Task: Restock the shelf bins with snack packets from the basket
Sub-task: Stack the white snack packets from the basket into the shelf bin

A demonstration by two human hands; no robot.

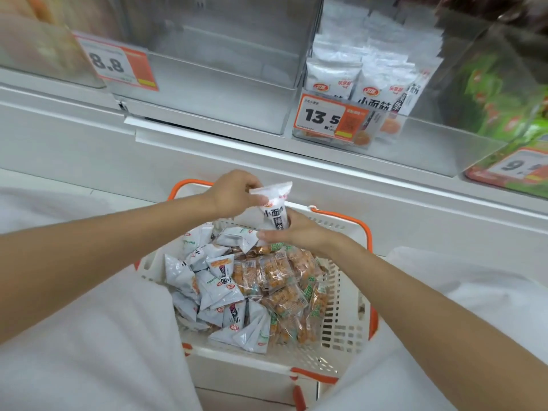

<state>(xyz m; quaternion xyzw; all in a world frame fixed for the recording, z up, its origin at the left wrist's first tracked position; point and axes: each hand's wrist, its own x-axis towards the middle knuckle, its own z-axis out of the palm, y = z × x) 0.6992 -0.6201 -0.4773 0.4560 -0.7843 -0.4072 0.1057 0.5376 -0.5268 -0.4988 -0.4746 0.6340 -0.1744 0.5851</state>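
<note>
Holding a white snack packet (pixel 274 209) upright over the basket (pixel 341 315), at its 12 o'clock rim. Pinching the packet's top edge with the left hand (pixel 234 194), gripping its lower half with the right hand (pixel 298 232). Heaped in the basket: white packets (pixel 204 280) at 9 o'clock, orange packets (pixel 284 280) at 3. Up at 1 o'clock, matching white bags (pixel 367 84) standing in a clear shelf bin (pixel 385 137) behind a 13.5 price tag (pixel 326 118).

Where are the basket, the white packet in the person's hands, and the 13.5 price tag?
basket (pixel 344 315), head view, on its perforated right wall.
white packet (pixel 274 213), head view, on its printed front.
13.5 price tag (pixel 321 117), head view, on the printed digits.
</note>
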